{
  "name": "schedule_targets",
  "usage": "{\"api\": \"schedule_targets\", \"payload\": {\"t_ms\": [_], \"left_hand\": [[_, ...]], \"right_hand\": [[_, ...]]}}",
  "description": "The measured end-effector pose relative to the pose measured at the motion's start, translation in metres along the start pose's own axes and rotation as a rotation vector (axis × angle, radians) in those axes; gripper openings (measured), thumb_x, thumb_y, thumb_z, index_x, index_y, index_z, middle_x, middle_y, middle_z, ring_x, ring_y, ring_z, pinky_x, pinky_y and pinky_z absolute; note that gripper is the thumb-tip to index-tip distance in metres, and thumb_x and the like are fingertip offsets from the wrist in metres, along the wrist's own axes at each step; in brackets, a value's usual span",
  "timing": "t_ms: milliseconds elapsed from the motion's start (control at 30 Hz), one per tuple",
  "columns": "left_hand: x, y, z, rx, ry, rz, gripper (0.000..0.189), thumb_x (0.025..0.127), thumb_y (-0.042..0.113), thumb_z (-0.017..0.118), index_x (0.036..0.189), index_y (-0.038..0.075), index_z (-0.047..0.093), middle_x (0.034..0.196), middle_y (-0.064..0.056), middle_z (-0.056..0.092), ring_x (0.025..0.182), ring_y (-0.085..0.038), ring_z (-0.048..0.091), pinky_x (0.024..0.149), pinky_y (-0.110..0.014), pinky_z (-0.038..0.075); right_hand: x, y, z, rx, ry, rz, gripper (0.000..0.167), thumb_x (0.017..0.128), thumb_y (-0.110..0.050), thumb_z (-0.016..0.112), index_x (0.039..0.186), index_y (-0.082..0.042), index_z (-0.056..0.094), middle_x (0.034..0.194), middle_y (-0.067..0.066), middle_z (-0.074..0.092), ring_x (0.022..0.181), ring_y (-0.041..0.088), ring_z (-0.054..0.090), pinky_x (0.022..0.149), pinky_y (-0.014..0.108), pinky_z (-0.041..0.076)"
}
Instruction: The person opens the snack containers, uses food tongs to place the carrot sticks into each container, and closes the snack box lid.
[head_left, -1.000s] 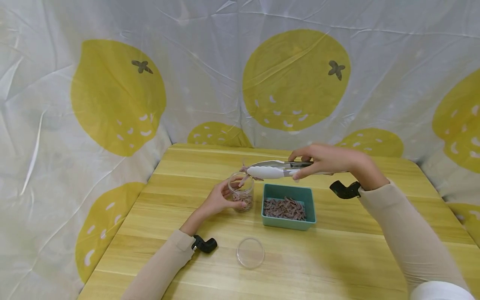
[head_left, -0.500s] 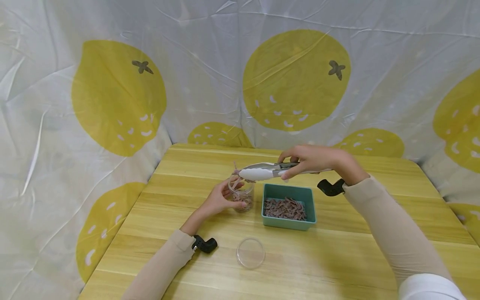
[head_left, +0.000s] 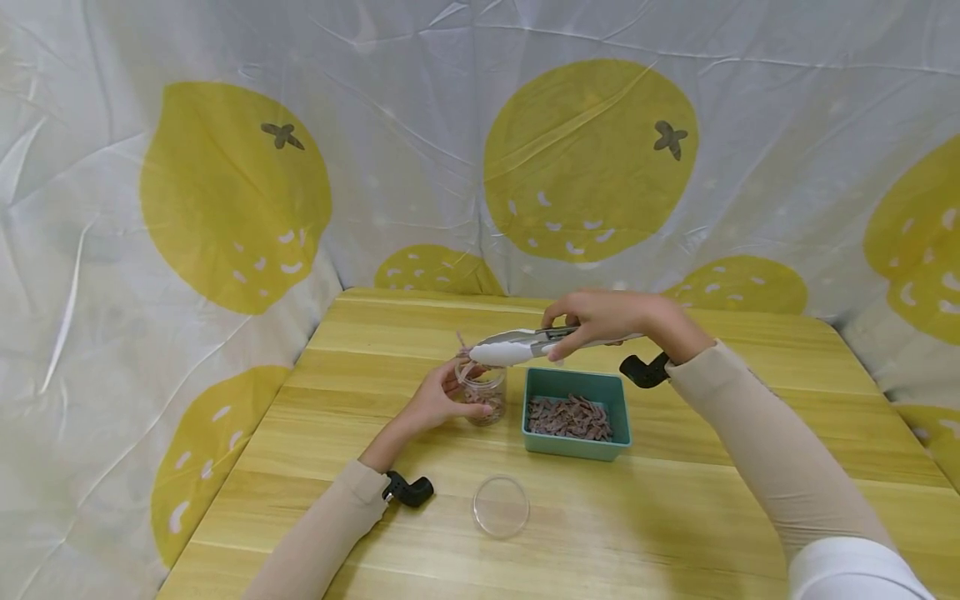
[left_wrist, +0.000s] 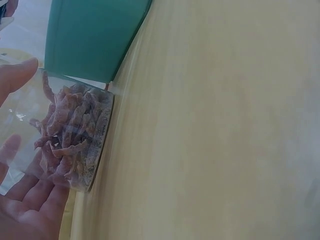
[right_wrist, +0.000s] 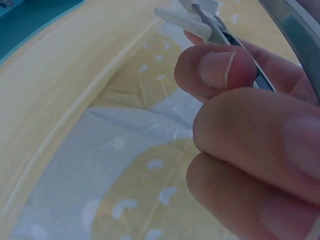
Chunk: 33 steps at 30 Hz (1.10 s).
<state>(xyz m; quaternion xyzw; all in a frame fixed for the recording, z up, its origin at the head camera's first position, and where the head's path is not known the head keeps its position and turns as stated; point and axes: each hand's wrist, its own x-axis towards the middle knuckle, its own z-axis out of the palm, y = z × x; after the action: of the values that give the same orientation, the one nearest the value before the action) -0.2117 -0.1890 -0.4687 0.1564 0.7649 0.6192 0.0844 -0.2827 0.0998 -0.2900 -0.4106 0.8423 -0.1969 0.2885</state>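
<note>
My left hand [head_left: 433,402] grips a clear jar [head_left: 497,395] around its side, thumb in front. Brownish-purple dried strips [left_wrist: 67,132] fill the lower part of the jar in the left wrist view. With my right hand [head_left: 603,320] I hold metal tongs [head_left: 504,353] with white tips, almost level above the jar's mouth. A few strips [head_left: 462,345] stick out at the end of the tongs, over the rim; the tips partly hide them. To the right of the jar stands a teal bin [head_left: 576,450] with a layer of the same strips [head_left: 572,417] inside.
A clear round lid [head_left: 501,507] lies flat on the wooden table [head_left: 360,533], in front of the jar and bin. Behind the table hangs a pale curtain [head_left: 408,167] with yellow fruit prints. Each wrist carries a black camera mount [head_left: 409,490].
My right hand has moved left with the tongs, bringing the tips and the strips from the jar's right side to over its mouth. My left hand and the jar have stayed put.
</note>
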Motion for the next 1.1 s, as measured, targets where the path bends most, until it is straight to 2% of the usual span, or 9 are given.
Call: {"api": "schedule_targets", "payload": {"t_ms": [33,200,500,867,1100], "left_hand": [[0.0,0.0,0.0,-0.002,0.0,-0.005,0.084,0.079,-0.005,0.081,0.151,0.0,0.038,0.143,-0.026,0.05,0.134,-0.042,0.045,0.11,-0.045,0.037],[0.005,-0.017,-0.001,0.003,0.0,0.002,0.085,0.078,-0.004,0.082,0.151,0.002,0.039,0.143,-0.021,0.052,0.134,-0.037,0.047,0.111,-0.043,0.037],[0.003,-0.017,-0.001,0.013,0.023,-0.003,0.085,0.077,0.003,0.086,0.15,0.005,0.042,0.141,-0.018,0.054,0.13,-0.034,0.052,0.108,-0.042,0.041],[0.003,-0.018,-0.001,0.029,0.028,-0.019,0.086,0.076,0.007,0.088,0.149,0.007,0.043,0.141,-0.014,0.055,0.13,-0.03,0.052,0.108,-0.039,0.041],[0.004,-0.017,-0.001,0.015,0.02,0.008,0.082,0.076,0.006,0.088,0.146,0.007,0.047,0.138,-0.015,0.057,0.13,-0.03,0.052,0.109,-0.04,0.041]], "right_hand": [[0.001,-0.001,0.0,-0.009,-0.002,-0.005,0.05,0.093,-0.036,0.072,0.131,-0.006,0.059,0.069,0.001,0.061,0.04,0.011,0.034,0.041,0.028,0.034],[0.004,-0.006,0.0,-0.052,-0.016,-0.012,0.049,0.094,-0.035,0.072,0.13,-0.005,0.06,0.071,0.001,0.064,0.04,0.01,0.037,0.041,0.027,0.035],[0.005,-0.013,0.0,-0.089,-0.025,0.013,0.049,0.094,-0.034,0.071,0.131,-0.005,0.059,0.076,0.001,0.066,0.04,0.011,0.037,0.041,0.026,0.034],[0.007,-0.017,0.0,-0.152,-0.023,-0.018,0.042,0.094,-0.034,0.071,0.124,-0.005,0.062,0.071,0.001,0.062,0.041,0.009,0.037,0.041,0.025,0.035],[0.008,-0.021,-0.002,-0.179,-0.017,-0.029,0.041,0.094,-0.032,0.072,0.122,-0.003,0.063,0.08,0.001,0.064,0.047,0.01,0.04,0.048,0.027,0.037]]}}
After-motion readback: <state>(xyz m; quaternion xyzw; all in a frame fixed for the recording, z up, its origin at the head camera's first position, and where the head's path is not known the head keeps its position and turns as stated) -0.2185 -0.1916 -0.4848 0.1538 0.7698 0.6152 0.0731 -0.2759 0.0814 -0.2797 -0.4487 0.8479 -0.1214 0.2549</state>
